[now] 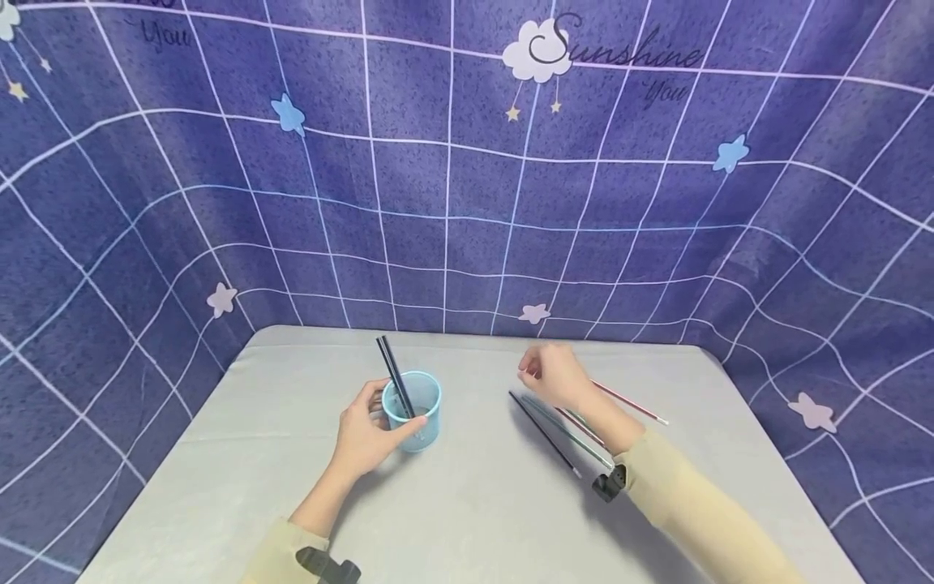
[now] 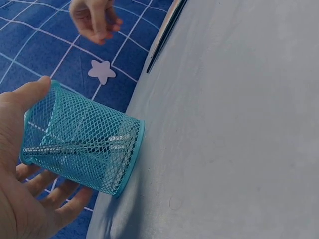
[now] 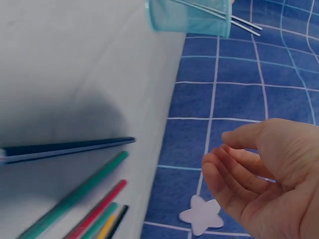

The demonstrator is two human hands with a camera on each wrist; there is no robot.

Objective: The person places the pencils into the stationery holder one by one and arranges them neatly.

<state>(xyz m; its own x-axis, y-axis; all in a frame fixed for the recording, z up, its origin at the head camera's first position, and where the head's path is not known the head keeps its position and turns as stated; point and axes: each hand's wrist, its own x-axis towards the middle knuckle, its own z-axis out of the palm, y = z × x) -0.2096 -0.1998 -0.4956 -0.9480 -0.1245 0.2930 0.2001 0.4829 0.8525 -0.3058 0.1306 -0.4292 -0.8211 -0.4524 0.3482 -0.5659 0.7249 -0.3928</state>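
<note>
My left hand [image 1: 365, 438] grips a light blue mesh pencil cup [image 1: 430, 410] from its left side, thumb across the near wall. The cup stands upright on the table, and two dark pencils [image 1: 389, 357] lean inside it. Through the mesh [image 2: 84, 134] in the left wrist view, their ferrule ends show at the bottom. My right hand [image 1: 558, 377] hovers over the loose pencils with its fingers loosely curled and nothing between them. Below it lie a dark pencil [image 1: 543, 432], a green pencil [image 3: 75, 196] and a red pencil [image 1: 629, 401], partly hidden by the forearm in the head view.
Further pencil tips, among them a yellow one [image 3: 106, 226], lie beside the red one in the right wrist view. A pale grey cloth covers the table [image 1: 467, 503]. Behind it hangs a blue-purple curtain [image 1: 481, 195] with grid lines and stars.
</note>
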